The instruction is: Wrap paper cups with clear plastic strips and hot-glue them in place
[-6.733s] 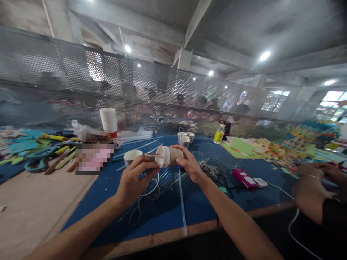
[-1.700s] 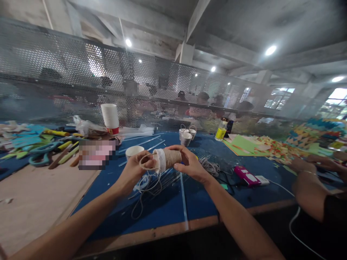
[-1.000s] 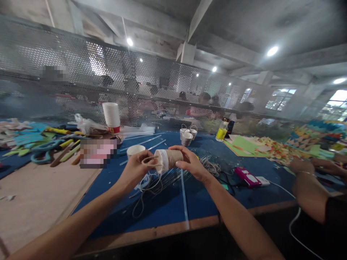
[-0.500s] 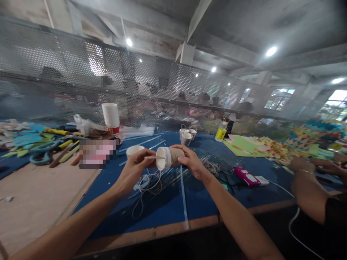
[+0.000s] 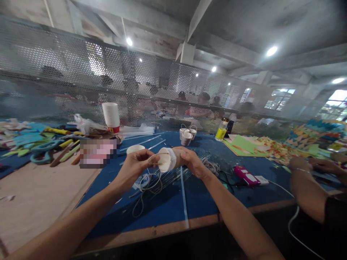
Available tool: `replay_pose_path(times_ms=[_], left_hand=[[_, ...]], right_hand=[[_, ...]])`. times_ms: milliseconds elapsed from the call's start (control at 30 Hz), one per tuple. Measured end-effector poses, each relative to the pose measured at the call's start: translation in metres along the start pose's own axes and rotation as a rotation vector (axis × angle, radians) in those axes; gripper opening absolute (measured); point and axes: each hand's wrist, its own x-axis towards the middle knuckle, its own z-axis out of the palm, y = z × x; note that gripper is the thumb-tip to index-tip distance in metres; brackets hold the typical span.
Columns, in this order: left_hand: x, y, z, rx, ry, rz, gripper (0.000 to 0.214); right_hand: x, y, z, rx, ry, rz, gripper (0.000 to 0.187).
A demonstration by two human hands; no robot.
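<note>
Pinching rough twine [image 5: 155,155], left hand [image 5: 137,165]; right hand [image 5: 191,161] clasps round paper cup [image 5: 167,164].

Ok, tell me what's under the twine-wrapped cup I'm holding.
Below the cup, on the blue mat, lie loops of pale cord and thin clear rods. The left hand, pinching twine, and the right hand, holding the cup, hide the mat behind them.

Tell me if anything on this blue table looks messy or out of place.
Nothing looks spilled or broken. Only a loose tangle of cord and scattered clear rods litter the table under the left hand pinching twine and the right hand gripping the cup.
</note>
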Motion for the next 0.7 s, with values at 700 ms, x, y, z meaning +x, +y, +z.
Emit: replay_pose_path(times_ms=[700], left_hand=[[-0.0006,0.0022,0.0022,0.113,-0.055,-0.007,0.027]], right_hand=[[0.0004,0.0016,-0.004,0.009,-0.165,0.075,0.041]])
